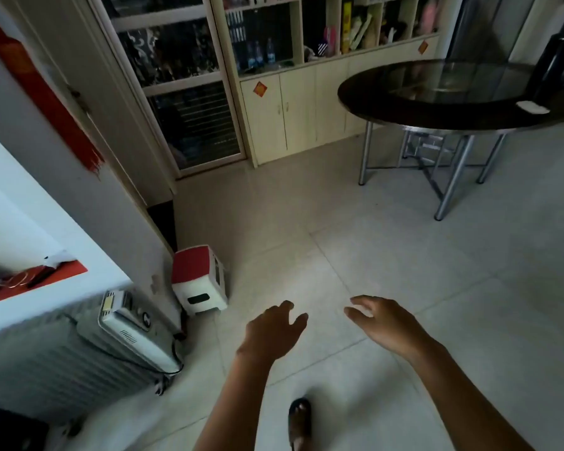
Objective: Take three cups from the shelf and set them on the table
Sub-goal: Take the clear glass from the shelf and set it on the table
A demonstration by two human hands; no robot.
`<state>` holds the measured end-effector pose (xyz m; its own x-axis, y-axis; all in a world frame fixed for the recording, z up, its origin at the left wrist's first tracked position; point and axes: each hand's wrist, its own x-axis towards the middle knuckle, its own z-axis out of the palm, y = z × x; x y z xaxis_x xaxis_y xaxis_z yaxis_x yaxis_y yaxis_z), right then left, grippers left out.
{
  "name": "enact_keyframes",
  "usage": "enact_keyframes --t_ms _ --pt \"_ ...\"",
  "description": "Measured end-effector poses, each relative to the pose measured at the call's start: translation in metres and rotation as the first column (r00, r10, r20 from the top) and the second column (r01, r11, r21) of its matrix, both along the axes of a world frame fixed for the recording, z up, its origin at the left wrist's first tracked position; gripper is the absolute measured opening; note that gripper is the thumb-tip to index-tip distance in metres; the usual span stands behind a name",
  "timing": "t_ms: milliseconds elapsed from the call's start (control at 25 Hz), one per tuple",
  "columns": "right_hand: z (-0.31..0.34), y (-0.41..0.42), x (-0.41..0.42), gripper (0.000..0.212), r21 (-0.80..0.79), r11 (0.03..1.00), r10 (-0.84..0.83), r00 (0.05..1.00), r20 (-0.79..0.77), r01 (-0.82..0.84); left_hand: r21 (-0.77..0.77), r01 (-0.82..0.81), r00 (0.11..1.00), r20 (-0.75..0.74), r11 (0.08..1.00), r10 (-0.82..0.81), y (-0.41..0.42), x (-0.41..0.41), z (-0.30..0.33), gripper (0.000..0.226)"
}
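Both hands are held out low in the frame over the pale tiled floor (pixel 404 249), and neither has anything in it. The left hand (pixel 274 330) has its fingers loosely curled and parted; the right hand (pixel 385 323) is spread, palm down, fingers apart.

No cup can be picked out from here. The cream shelf unit (pixel 326 53) stands across the top centre of the frame, well apart from the hands, its open cubbies dim and crowded with bottles (pixel 259 55), boxes and oddments; the cups may sit among these, but the blur hides them.

The round dark glass-topped table (pixel 469 92) fills the upper right, just beside the shelf unit, with a small white object (pixel 533 108) near its right-hand edge.

I would guess the cups to be light, stiff and breakable, smooth enough to slip. A wrap around the body or a hooked handle would suit, one per hand. The glass top calls for a soft landing.
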<state>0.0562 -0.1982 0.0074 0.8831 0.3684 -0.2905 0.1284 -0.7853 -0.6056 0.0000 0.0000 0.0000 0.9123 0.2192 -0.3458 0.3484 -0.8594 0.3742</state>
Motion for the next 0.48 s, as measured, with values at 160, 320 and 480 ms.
enact_keyframes --t_ms 160,320,480 --pt "-0.010 0.035 0.076 0.052 -0.082 0.996 0.023 1.000 -0.014 -0.024 0.055 0.029 0.999 -0.038 0.998 -0.027 0.039 0.070 -0.011 0.054" --pt "-0.004 0.082 0.161 0.055 -0.106 0.994 0.033 0.998 -0.056 -0.039 0.088 0.084 0.995 -0.068 0.992 -0.079 0.085 0.154 -0.003 0.055" --pt "0.007 0.130 0.259 0.056 -0.132 0.991 0.014 0.998 -0.056 -0.021 0.120 0.126 0.990 -0.080 0.985 -0.117 0.139 0.257 0.008 0.056"
